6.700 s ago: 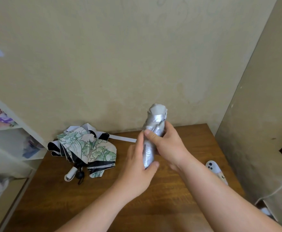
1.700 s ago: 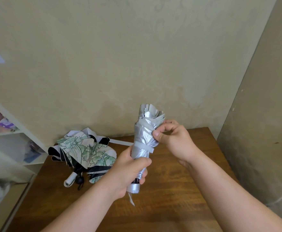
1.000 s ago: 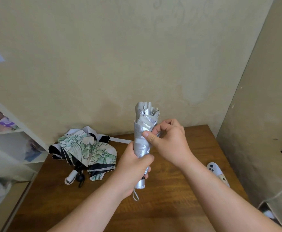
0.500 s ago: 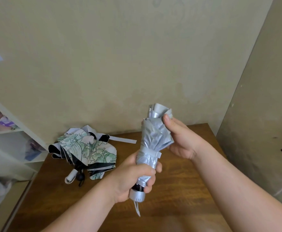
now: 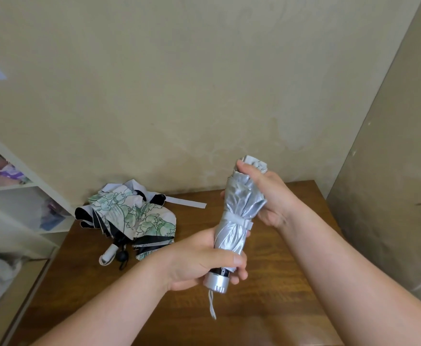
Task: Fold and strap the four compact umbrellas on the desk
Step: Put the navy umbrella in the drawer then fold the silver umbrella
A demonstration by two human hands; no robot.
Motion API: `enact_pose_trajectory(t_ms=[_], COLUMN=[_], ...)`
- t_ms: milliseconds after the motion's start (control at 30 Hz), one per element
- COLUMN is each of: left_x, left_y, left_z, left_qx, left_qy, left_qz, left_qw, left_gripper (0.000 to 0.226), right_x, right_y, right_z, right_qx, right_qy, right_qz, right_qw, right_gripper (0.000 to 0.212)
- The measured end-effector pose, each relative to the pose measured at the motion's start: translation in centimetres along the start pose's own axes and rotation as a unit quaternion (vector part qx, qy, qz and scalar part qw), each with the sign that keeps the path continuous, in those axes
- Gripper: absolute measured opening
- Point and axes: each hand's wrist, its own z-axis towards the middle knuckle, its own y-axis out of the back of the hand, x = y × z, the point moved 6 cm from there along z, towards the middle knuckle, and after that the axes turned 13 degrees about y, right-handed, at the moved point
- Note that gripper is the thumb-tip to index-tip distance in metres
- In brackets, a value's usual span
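I hold a silver compact umbrella upright above the wooden desk. My left hand grips its lower part, just above the silver handle cap, from which a wrist cord dangles. My right hand wraps around the upper canopy folds, thumb pressed near the top. A silver strap circles the canopy's middle. A floral green, white and black umbrella lies loose and unfolded at the desk's back left, its white strap trailing to the right and its handle pointing toward me.
A beige wall stands close behind the desk, and a grey panel rises at its right edge. White shelves with small items are on the left.
Over the past seconds the silver umbrella's strap was wrapped round its middle. In the last half second my right hand slid up over the canopy's top folds; my left hand kept its grip.
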Motion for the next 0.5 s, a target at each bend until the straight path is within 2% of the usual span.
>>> enact_pose_trajectory(t_ms=[67,100,133,200,267,333,400,433,500], left_x=[-1.2,-1.9,-2.4,-2.9,-3.0,-2.6,-2.0,-1.5,-0.7], left_y=[0.0,0.6,1.3,2.0,1.8,2.2,3.0,3.6,5.0], left_z=[0.0,0.4,0.8,1.6,2.3,3.0,3.4,3.6,3.7], left_qx=[0.004,-0.031,-0.072,-0.091,-0.114,-0.182,-0.214,-0.212,-0.205], left_qy=[-0.036,-0.058,-0.072,-0.090,-0.090,-0.082,-0.061,-0.048,-0.026], left_qz=[-0.034,-0.079,-0.126,-0.160,-0.147,-0.157,-0.225,-0.276,-0.363], left_qw=[0.999,0.995,0.987,0.979,0.978,0.967,0.949,0.936,0.908], left_gripper=[0.083,0.086,0.086,0.095,0.084,0.074,0.061,0.056,0.048], right_x=[0.3,0.4,0.4,0.1,-0.7,-1.7,-2.3,-2.1,-1.4], right_y=[-0.5,-0.8,-1.0,-1.1,-1.5,-1.7,-1.1,-0.3,1.6], right_z=[-0.1,-0.1,0.0,0.4,0.7,0.8,0.9,0.7,-0.6], right_qx=[0.027,0.035,0.039,0.024,0.010,0.012,0.012,0.003,-0.029], right_qy=[-0.023,-0.027,-0.023,0.021,0.058,0.043,0.035,0.057,0.144], right_qz=[0.008,-0.001,-0.028,-0.119,-0.170,-0.166,-0.163,-0.202,-0.294], right_qw=[0.999,0.999,0.999,0.992,0.984,0.985,0.986,0.978,0.944], right_gripper=[0.025,0.024,0.023,0.020,0.022,0.036,0.051,0.054,0.041])
